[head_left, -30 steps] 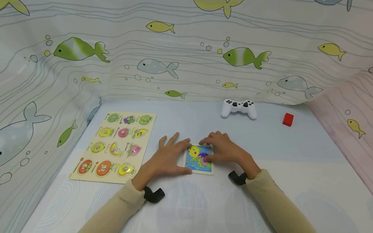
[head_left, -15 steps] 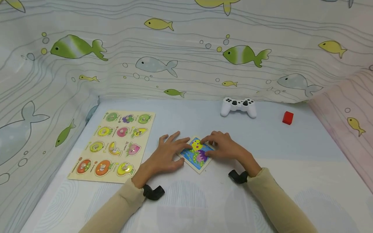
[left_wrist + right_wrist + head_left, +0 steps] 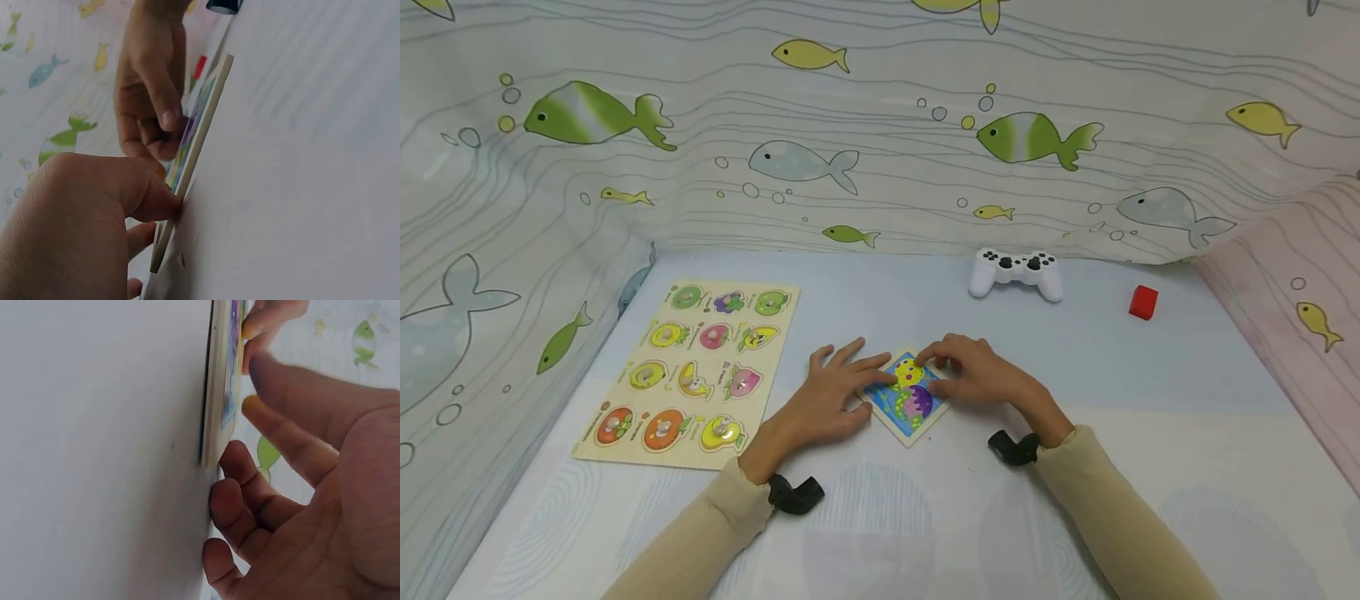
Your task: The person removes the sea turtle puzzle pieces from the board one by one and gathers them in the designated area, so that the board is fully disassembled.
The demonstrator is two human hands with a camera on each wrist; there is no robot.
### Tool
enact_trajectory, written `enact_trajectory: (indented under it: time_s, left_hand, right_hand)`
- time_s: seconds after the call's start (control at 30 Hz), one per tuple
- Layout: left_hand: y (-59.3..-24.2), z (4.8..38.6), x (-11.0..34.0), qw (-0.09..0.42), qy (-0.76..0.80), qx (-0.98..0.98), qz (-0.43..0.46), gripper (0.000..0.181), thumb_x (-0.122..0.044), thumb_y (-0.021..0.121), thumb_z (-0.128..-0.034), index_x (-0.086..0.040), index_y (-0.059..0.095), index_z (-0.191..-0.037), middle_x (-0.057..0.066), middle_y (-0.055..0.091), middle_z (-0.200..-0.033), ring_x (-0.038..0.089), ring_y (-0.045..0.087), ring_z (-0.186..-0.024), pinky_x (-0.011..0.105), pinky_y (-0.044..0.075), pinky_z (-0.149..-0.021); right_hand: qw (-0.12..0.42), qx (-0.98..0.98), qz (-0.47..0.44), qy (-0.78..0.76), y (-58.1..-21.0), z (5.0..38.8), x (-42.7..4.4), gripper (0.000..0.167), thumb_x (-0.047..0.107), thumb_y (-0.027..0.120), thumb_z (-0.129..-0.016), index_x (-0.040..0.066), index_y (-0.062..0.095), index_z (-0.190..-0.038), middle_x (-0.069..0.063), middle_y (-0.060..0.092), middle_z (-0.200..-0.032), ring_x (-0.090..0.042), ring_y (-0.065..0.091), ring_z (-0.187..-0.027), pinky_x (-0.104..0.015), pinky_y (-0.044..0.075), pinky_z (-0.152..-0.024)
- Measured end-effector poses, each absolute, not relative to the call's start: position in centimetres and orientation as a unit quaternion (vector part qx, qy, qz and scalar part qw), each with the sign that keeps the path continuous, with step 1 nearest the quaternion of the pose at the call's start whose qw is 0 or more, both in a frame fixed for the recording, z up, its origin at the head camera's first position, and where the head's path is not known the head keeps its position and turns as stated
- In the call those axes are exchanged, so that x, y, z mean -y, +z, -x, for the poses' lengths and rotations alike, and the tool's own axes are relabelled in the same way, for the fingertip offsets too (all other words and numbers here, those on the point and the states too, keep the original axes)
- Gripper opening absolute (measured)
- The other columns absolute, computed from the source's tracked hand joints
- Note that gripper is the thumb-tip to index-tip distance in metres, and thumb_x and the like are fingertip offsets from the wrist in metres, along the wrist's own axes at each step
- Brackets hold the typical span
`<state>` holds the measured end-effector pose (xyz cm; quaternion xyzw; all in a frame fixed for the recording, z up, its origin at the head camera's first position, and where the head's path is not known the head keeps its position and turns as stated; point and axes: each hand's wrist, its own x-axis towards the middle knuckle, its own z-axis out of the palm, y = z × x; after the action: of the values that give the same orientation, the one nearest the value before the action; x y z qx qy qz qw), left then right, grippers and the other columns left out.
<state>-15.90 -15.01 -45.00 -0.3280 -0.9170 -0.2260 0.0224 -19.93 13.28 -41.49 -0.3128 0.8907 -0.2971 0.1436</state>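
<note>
A small square puzzle (image 3: 904,410) with a yellow, green and purple picture lies turned like a diamond on the table. The left hand (image 3: 823,404) holds its left corner between thumb and index finger, the other fingers spread; in the left wrist view that thumb presses the edge of the board (image 3: 203,134). From the right, the right hand (image 3: 977,373) reaches over the puzzle's upper right side, its fingers bent. The right wrist view shows the thumb and index finger of this hand (image 3: 325,481) apart beside the picture, pinching nothing.
A large board with fruit pieces (image 3: 685,358) lies to the left. A white game controller (image 3: 1017,273) stands at the back, and a red block (image 3: 1143,302) farther right. Fish-patterned cloth walls (image 3: 910,183) enclose the table's back and sides.
The puzzle has turned from square-on to a diamond. The left thumb has moved leftward and up to its corner. The right hand has stayed nearly in place.
</note>
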Motion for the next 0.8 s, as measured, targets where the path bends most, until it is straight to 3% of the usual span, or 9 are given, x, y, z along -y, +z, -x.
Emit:
enact_trajectory:
  time_s: [0.17,0.33,0.8]
  left_hand:
    - [-45.2,15.8,15.0,0.020,-0.231,0.915,0.330,0.047,-0.025,0.059,-0.0865,-0.031,0.067,-0.132,-0.006,0.049,-0.156,0.036,0.028,-0.155,0.069,0.013,-0.115]
    - [-45.3,15.8,15.1,0.015,-0.225,0.915,0.334,0.047,-0.037,0.063,-0.0871,-0.032,0.065,-0.134,-0.007,0.047,-0.158,0.036,0.026,-0.156,0.068,0.013,-0.116]
    - [-45.3,15.8,15.2,0.019,-0.228,0.912,0.342,0.049,-0.046,0.066,-0.0883,-0.031,0.065,-0.135,-0.004,0.046,-0.159,0.037,0.024,-0.156,0.071,0.011,-0.115]
  right_hand:
    - [0.147,-0.891,0.311,-0.298,-41.7,21.2,-12.3,0.026,0.020,0.073,-0.093,0.018,0.066,-0.118,-0.004,0.063,-0.103,-0.019,0.054,-0.094,-0.038,0.037,-0.084]
    - [0.193,-0.894,0.302,-0.271,-41.1,22.5,-11.3,0.022,0.014,0.071,-0.093,0.017,0.066,-0.114,-0.006,0.062,-0.102,-0.021,0.055,-0.095,-0.035,0.046,-0.084]
    - [0.271,-0.891,0.287,-0.224,-39.2,23.7,-9.9,0.029,0.012,0.073,-0.090,0.018,0.061,-0.116,-0.007,0.058,-0.097,-0.021,0.053,-0.090,-0.032,0.044,-0.078]
